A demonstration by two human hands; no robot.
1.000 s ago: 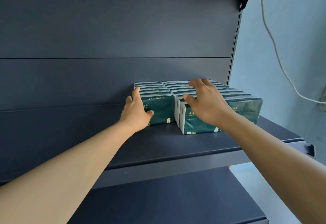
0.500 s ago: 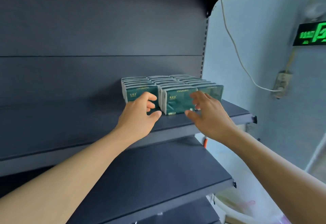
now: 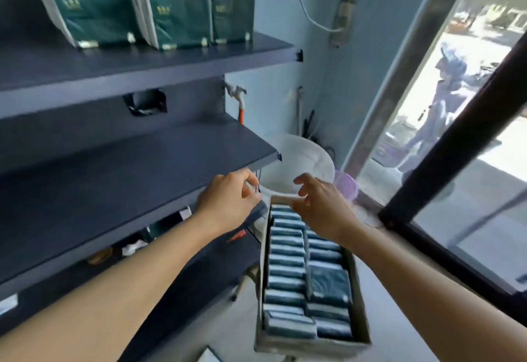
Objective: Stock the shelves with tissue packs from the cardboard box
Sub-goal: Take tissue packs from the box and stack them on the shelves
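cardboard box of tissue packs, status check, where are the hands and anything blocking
Left hand and right hand both empty, fingers loosely curled, above the far end of the brown cardboard box. Blue-green tissue packs in two rows, nothing covering them.

whole frame is motion-blurred. print on the shelved tissue packs [image 3: 94, 16] is unreadable to me, and their tops run off the top edge. my right hand [image 3: 319, 207] covers the far end of the packs in the cardboard box [image 3: 261, 290]; box's near edge is smeared. left hand [image 3: 228, 202] fingertips blur against the shelf [image 3: 159, 168] edge, can't tell if they touch it. both forearms run out of frame at the bottom. stuff under the lower shelf is too dark to identify. figure outside the window [image 3: 445, 99] is just a blur.
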